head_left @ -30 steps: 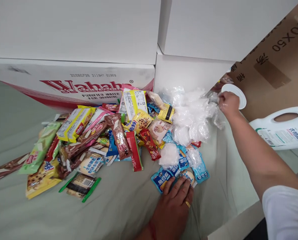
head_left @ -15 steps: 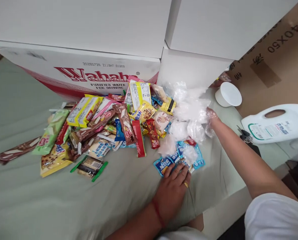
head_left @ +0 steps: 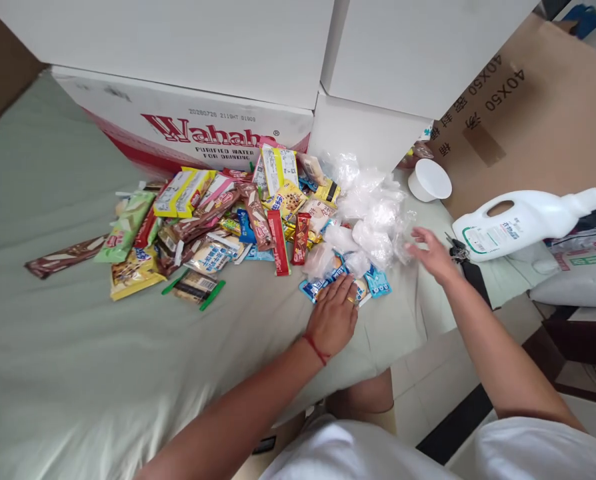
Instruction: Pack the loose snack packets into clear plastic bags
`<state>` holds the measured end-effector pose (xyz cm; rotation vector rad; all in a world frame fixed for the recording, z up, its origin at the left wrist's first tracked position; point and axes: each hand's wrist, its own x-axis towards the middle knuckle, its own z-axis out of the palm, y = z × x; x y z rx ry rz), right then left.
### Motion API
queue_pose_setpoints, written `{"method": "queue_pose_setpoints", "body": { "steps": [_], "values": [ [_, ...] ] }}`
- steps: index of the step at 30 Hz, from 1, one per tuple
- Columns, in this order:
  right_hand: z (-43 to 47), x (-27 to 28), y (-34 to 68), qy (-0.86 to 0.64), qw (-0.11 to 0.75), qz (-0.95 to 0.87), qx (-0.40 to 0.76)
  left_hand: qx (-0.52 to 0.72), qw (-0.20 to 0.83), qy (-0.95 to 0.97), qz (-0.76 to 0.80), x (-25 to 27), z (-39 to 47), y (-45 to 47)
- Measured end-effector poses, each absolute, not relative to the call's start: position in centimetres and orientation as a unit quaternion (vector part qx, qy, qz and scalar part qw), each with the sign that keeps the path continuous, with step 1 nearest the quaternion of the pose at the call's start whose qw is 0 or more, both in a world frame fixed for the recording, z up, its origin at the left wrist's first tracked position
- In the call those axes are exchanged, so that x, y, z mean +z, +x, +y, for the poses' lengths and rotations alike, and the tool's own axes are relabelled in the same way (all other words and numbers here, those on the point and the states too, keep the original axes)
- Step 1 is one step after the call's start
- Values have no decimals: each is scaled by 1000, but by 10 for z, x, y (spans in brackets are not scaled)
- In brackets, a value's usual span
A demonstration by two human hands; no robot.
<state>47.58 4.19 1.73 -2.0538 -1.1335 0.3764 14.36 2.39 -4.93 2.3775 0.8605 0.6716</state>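
Note:
My left hand (head_left: 334,313) lies flat, its fingers stretched over blue snack packets (head_left: 378,283) at the near edge of the pile. My right hand (head_left: 432,253) is lifted just right of a heap of clear plastic bags (head_left: 373,207), fingers apart and holding nothing. Left of the bags spreads a pile of wrapped snacks: a red bar (head_left: 279,243), a brown striped wrapper (head_left: 256,215), a yellow cookie packet (head_left: 137,272) and a green packet (head_left: 127,227). A snack pack with green ends (head_left: 194,288) rests closest to me.
A Wahaha water carton (head_left: 203,133) stands behind the pile. At right are a white bowl (head_left: 429,181), a white jug-shaped bottle (head_left: 518,223), keys (head_left: 458,249) and a large brown cardboard box (head_left: 538,127). Pale green cloth (head_left: 153,360) covers the surface.
My right hand has come away from the plastic bags, back and to the right, and opened. My left hand stays on the blue packets. The camera view has shifted.

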Motion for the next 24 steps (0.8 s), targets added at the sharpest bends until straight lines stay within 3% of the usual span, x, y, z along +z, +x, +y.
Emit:
{"method": "queue_pose_setpoints", "body": {
  "steps": [2,7,10,12,15,17,20,24],
  "values": [
    [26,7,459,-811,354,-442,149,257,285,869,313,-46,27,143],
    [-15,6,420,-810,482,-319,99,399,339,799,296,-27,34,137],
    [-55,13,374,-678,668,-225,210,445,419,726,314,-10,26,129],
    [-81,16,334,-558,739,-170,335,408,535,661,334,0,15,121],
    [-106,13,275,-500,726,-138,452,283,751,507,314,6,-9,104],
    [-112,7,246,-511,695,-143,485,242,835,403,287,4,-25,91],
    [-115,-4,219,-530,650,-180,513,286,859,308,293,-3,-41,70],
    [-121,-14,201,-570,578,-258,525,392,805,264,358,-12,-50,49]
  ]
}}
